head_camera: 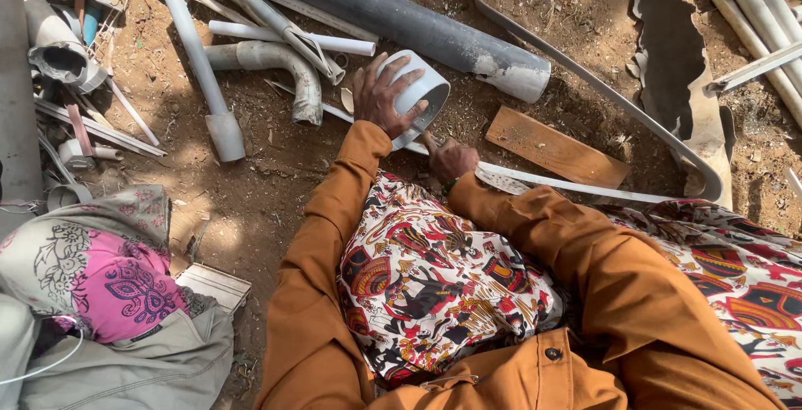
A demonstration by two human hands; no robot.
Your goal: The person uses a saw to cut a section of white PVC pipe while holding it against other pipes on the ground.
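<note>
My left hand grips a short, wide grey plastic pipe piece, fingers spread over its side, holding it on the dirt ground just past my knee. My right hand is closed around a handle close under that pipe piece; the tool's working end is hidden behind the pipe and hand. A long thin white strip runs from beside my right hand off to the right. Both arms wear orange-brown sleeves, and patterned red, white and black cloth covers my legs.
A long dark grey pipe lies behind the hands. White pipes, an elbow fitting and scrap clutter the upper left. A wooden board and a bent metal strip lie right. A pink and grey cloth bundle sits lower left.
</note>
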